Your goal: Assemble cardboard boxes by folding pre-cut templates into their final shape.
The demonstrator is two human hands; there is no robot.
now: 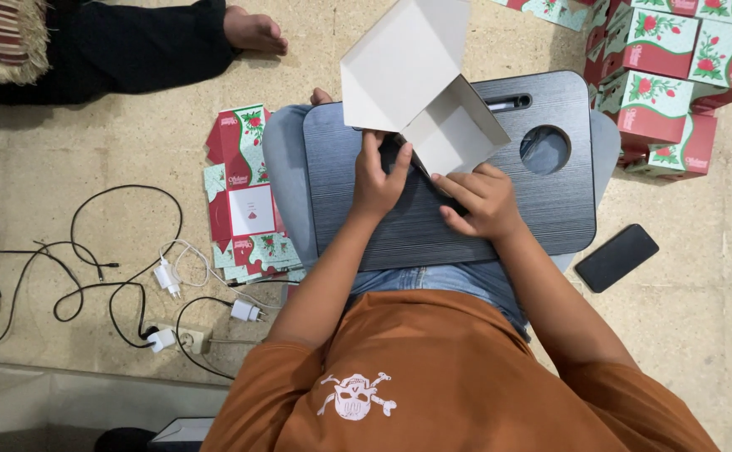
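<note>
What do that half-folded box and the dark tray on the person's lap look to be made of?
The half-folded box looks like thin paperboard: plain matte grey inside, with sharp creases. The lap tray seems plastic or laminated board, with a dark finish of fine lines like brushed grain and a round hole cut through; which one, I cannot tell.

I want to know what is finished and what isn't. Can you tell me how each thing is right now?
Box: half folded, flaps open, grey inside showing.
Left hand: gripping the box's bottom edge.
Right hand: pressing a flap onto the tray.
Tray: lying flat across the lap.
Flat boxes: unfolded, stacked on the floor.
Made boxes: folded up, piled.
Phone: screen dark.
Chargers: one plugged in, two lying loose.
</note>
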